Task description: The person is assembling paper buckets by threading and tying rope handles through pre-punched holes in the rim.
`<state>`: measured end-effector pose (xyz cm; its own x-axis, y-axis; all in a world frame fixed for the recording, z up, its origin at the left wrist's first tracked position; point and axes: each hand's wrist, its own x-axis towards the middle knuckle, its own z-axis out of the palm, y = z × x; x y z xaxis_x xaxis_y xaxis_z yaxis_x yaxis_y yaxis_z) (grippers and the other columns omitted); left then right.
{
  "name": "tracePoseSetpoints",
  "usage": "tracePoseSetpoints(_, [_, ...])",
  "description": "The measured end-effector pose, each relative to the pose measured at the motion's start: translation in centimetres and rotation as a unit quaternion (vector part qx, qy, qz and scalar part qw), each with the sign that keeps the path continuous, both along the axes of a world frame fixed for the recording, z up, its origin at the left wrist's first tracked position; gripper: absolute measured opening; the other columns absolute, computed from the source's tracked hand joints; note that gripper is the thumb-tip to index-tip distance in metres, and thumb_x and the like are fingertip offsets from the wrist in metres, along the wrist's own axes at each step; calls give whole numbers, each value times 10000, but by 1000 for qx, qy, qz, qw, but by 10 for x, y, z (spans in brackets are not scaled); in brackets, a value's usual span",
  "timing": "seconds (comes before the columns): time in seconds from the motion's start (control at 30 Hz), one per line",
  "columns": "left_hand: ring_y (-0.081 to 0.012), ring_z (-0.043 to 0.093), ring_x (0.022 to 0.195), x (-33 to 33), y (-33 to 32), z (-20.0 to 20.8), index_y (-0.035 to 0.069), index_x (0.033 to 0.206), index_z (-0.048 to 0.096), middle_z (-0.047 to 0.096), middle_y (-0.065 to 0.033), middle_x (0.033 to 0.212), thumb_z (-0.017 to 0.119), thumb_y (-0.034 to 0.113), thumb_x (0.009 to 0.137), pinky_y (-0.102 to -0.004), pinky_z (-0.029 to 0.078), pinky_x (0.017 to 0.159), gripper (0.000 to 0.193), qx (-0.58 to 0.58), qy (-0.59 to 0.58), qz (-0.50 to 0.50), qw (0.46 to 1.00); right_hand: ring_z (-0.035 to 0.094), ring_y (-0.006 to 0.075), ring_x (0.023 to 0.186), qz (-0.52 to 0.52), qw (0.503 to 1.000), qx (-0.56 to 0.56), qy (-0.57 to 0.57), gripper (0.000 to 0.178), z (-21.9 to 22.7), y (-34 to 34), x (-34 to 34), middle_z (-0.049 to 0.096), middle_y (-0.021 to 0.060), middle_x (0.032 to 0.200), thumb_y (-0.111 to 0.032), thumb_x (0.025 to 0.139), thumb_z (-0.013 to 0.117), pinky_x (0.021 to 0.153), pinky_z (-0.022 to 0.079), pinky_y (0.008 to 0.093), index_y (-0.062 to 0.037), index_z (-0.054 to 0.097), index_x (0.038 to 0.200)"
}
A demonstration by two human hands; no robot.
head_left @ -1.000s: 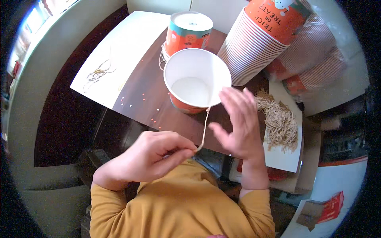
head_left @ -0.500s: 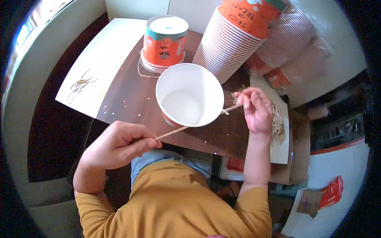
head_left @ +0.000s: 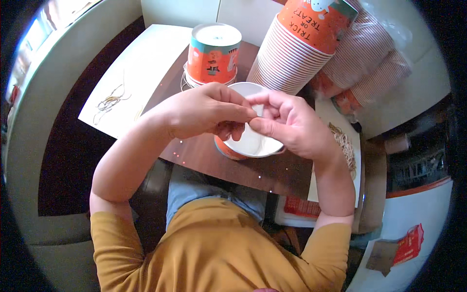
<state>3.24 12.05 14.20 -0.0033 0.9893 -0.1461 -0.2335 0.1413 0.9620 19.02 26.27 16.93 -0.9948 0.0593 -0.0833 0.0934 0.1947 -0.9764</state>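
Left hand (head_left: 214, 111): reaches in over the cup, back of the hand up, thumb and fingers drawn together at the tips.
Right hand (head_left: 294, 125): comes from the other side, thumb and forefinger meeting the left hand's fingertips.
Grip: both hands are bent into a pinch above the cup's mouth; the fingers hide what, if anything, lies between them, so whether either grips something cannot be told.
Cup (head_left: 249, 145): on the desk (head_left: 209, 164) below the hands, mouth up, white inside and orange outside, partly covered by the fingers.
Short stack (head_left: 214, 61): upside down behind the cup, orange and teal, with cord (head_left: 184, 80) looped beside its lower rims.
Tall stack (head_left: 293, 53): many nested cups, tilted, behind the right hand.
Bag (head_left: 367, 53): clear plastic around more cups, right of the tall stack.
Twine (head_left: 346, 150): a tan heap on a white board (head_left: 311, 189), partly behind the right forearm.
Sheet (head_left: 138, 61): white, at the desk's left, with loose strands (head_left: 112, 102) on it.
Dots (head_left: 182, 154): small red and white specks scattered near the desk's front edge.
Sleeves (head_left: 119, 238): mustard yellow, ending near the elbows.
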Motion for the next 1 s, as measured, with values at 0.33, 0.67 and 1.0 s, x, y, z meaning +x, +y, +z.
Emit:
tracePoseSetpoints(0.33, [-81,601,647,6,-17,-18,-14,960,653,645,-32,743,564,247,950,-206,479,596,276,-39,-12,19,999,549,39,744,-59,991,119,-3,167,-11,14,2,633,-14,777,-153,906,628,681,472,222,7,667,880])
tracePoseSetpoints(0.67, [-65,551,631,2,-17,7,-18,859,654,617,-12,688,594,150,917,-230,455,559,187,74,398,123,906,593,90,671,3,988,-156,-2,428,-19,-1,-30,609,18,825,-176,879,669,614,509,227,13,489,1217])
tracePoseSetpoints(1.0, [-66,546,652,-14,-6,-5,-10,892,661,626,-19,747,586,150,928,-220,452,587,181,92,367,133,916,565,32,750,-54,991,115,48,84,-19,13,-41,638,-13,844,-80,879,637,669,468,198,1,651,898])
